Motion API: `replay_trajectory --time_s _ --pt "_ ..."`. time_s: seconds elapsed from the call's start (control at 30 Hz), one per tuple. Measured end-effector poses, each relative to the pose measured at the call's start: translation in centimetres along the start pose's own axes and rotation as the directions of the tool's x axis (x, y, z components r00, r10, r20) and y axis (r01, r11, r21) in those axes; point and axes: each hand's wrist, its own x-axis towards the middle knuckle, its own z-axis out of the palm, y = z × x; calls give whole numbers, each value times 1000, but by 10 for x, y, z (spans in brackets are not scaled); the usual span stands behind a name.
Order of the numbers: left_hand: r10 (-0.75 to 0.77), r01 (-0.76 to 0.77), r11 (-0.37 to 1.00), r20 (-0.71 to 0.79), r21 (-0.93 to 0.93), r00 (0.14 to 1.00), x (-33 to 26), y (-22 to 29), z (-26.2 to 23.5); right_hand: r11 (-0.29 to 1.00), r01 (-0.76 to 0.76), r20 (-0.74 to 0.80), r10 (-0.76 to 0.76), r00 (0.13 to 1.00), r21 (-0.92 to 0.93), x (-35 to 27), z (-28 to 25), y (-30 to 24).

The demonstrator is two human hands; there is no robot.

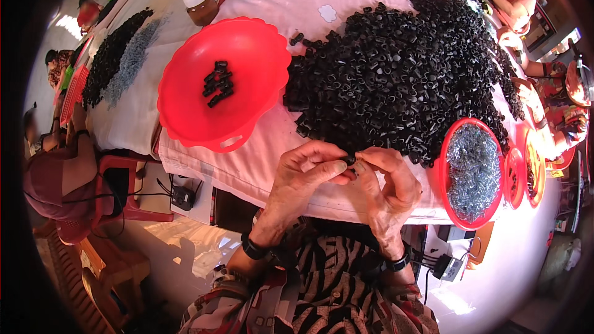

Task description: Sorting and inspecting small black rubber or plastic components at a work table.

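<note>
My left hand (307, 172) and my right hand (390, 184) meet at the table's near edge, fingertips pinched together. Between them is a small black plastic piece (351, 161), mostly covered by the fingers. Just beyond spreads a big heap of small black ring-like plastic pieces (390, 68). To the left, a red scalloped basin (253, 49) holds several black pieces (218, 83), assembled or stacked into short tubes as far as I can tell. At my right, a red bowl (443, 179) is full of small clear bluish pieces (473, 170).
A brown jar with a white lid (198, 5) stands behind the basin on the pale tablecloth (278, 0). More red bowls (515, 176) sit at the right edge. People (513, 0) work around the table. A red chair (133, 192) is at my left.
</note>
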Motion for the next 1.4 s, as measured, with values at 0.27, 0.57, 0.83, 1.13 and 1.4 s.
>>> replay_trajectory --time_s 0.27,0.57,0.83,1.13,1.4 --pt "-9 7 999 32 51 999 -1 2 3 993 -77 -22 79 997 90 -1 0 2" --pt "23 -23 999 23 28 999 -2 -2 9 989 -104 -9 106 994 108 -3 0 3" --pt "93 -93 996 -31 16 995 -1 1 6 993 -114 -24 113 993 -29 5 -18 -10" --pt "142 -143 990 -81 -1 986 -4 9 -10 941 -168 126 212 969 -292 -14 -43 -8" --pt "80 -79 997 -29 10 996 -6 6 -1 905 -161 103 218 971 -395 -22 -32 -11"
